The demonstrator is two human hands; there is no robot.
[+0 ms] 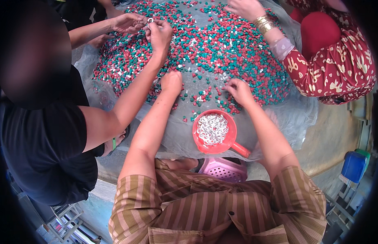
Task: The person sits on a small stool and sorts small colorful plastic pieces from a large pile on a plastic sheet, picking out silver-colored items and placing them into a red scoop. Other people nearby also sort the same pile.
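A broad heap of small red, green and white pieces (254, 69) is spread over a clear plastic sheet. At its near left side my left hand (171, 82) rests closed among the pieces, its fingertips hidden beneath it. My right hand (240, 92) is closed in a pinch at the near right part of the heap; what sits between its fingers, if anything, is too small to make out. Between my forearms stands a red dipper (234, 129) with a short handle, holding many small white loop-shaped clips (212, 129). A few loose red and green pieces lie between my hands and the dipper.
On the left, a co-worker in black holds a small white clip (150, 20) above the heap. Another person's hand (246, 8) with gold bangles reaches over the heap's far right. The plastic sheet (168, 134) hangs toward me, above a pink perforated shoe (223, 170).
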